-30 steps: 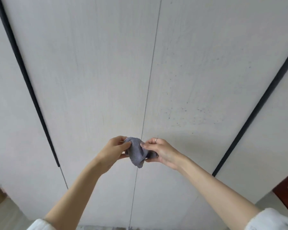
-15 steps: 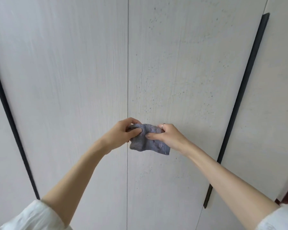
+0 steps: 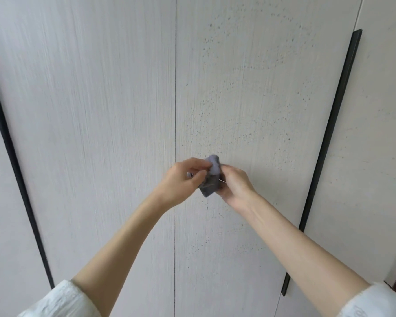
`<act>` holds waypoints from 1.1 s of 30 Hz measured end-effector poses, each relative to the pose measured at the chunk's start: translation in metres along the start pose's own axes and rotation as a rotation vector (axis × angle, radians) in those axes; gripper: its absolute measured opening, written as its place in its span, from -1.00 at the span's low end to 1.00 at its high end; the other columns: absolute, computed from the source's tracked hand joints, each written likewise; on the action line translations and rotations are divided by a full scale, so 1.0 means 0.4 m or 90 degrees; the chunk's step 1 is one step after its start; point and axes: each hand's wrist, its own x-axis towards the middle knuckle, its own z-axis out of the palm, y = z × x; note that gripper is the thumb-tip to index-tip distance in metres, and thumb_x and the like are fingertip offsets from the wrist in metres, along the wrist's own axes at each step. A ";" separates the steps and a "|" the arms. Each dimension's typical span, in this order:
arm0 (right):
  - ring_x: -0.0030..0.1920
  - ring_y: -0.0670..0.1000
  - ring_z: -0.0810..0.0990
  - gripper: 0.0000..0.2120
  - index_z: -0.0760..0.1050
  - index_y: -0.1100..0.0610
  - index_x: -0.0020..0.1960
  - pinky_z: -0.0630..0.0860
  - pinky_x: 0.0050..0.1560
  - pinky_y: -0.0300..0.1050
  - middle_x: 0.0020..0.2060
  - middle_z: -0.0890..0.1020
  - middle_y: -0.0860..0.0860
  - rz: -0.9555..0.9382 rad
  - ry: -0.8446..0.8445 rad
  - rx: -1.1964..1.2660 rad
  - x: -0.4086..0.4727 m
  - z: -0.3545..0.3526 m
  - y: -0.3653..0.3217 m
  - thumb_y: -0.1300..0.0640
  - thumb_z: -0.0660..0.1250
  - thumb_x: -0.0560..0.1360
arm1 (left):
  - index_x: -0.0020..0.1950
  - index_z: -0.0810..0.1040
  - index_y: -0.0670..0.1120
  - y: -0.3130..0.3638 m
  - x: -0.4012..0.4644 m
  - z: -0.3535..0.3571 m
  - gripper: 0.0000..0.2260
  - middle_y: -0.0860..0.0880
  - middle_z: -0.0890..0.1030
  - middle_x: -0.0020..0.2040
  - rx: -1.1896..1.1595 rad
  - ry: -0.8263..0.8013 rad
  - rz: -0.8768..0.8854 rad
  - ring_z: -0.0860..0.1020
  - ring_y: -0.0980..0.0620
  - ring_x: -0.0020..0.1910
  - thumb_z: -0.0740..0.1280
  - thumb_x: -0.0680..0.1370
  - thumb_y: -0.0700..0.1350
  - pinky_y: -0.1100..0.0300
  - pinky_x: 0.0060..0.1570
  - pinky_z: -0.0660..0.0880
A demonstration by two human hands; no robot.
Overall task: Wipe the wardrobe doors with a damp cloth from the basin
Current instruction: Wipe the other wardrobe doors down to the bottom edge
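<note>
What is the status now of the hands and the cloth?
Left hand and right hand both gripping grey cloth, bunched. Cloth off wardrobe doors. Nothing in the way.

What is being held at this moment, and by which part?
The grey cloth, bunched up between both hands in front of the wardrobe doors. The left hand pinches its upper left side; the right hand grips its right side.

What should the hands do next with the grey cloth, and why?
Probably press the cloth flat on the right door and begin to wipe. Both the left hand and the right hand hold it bunched up off the door, and dark specks dot that panel.
</note>
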 end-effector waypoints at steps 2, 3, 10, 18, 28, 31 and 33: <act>-0.28 0.07 0.66 -0.61 0.65 0.22 -0.23 0.57 -0.16 -0.05 -0.29 0.67 0.14 0.003 -0.075 0.068 -0.001 -0.013 -0.035 0.03 0.21 0.59 | 0.09 0.55 -0.07 0.024 0.010 0.003 -0.67 0.08 0.57 -0.02 -0.033 -0.036 0.005 0.52 0.26 0.00 0.10 0.55 -0.39 0.47 -0.07 0.44; -0.25 0.07 0.66 -0.63 0.65 0.19 -0.20 0.56 -0.09 -0.03 -0.28 0.66 0.11 0.011 -0.110 0.078 -0.005 -0.021 -0.042 -0.02 0.21 0.58 | 0.08 0.53 -0.12 0.029 0.010 0.001 -0.65 0.03 0.57 -0.01 -0.076 -0.026 0.004 0.52 0.22 0.00 0.06 0.53 -0.44 0.49 -0.10 0.44; -0.14 0.07 0.62 -0.85 0.56 0.16 -0.03 0.50 0.03 -0.01 -0.16 0.64 0.09 -0.122 -0.216 -0.032 -0.001 -0.022 -0.244 0.23 0.21 0.55 | -0.11 0.31 -0.15 0.161 0.144 -0.043 -0.76 -0.08 0.57 -0.13 -0.308 -0.031 0.071 0.62 0.05 -0.11 0.08 0.54 -0.48 0.13 0.07 0.55; -0.14 -0.09 0.55 -0.51 0.32 0.07 0.33 0.44 -0.22 -0.44 -0.06 0.50 -0.12 -0.602 0.132 -0.384 0.048 0.084 -0.598 0.20 0.39 0.45 | 0.14 0.39 -0.01 0.335 0.395 -0.224 -0.71 0.01 0.42 0.07 0.279 0.171 0.293 0.44 0.09 0.01 0.13 0.53 -0.34 0.38 0.00 0.36; 0.16 0.12 0.35 -0.66 0.43 0.12 0.26 0.24 0.04 -0.03 0.18 0.48 0.02 -1.040 0.523 -0.819 0.173 0.233 -0.982 0.27 0.26 0.50 | 0.54 -0.15 0.12 0.437 0.608 -0.511 -0.49 0.05 -0.21 0.55 0.690 0.314 0.207 -0.25 -0.05 0.51 0.02 0.65 0.03 -0.13 0.46 -0.12; 0.16 0.10 0.33 -0.65 0.39 0.08 0.29 0.24 -0.05 -0.05 0.21 0.46 -0.04 -1.082 0.522 -0.894 0.219 0.306 -1.048 0.27 0.23 0.52 | 0.52 -0.21 0.17 0.469 0.658 -0.571 -0.48 0.06 -0.28 0.53 0.722 0.329 0.205 -0.31 -0.06 0.50 0.00 0.65 0.08 -0.18 0.45 -0.17; 0.16 0.09 0.34 -0.60 0.35 0.08 0.33 0.22 -0.08 -0.07 0.21 0.47 -0.05 -1.140 0.538 -0.935 0.240 0.359 -1.096 0.28 0.21 0.52 | 0.51 -0.23 0.21 0.480 0.689 -0.602 -0.47 0.06 -0.30 0.53 0.738 0.337 0.211 -0.31 -0.05 0.50 0.00 0.64 0.11 -0.16 0.45 -0.16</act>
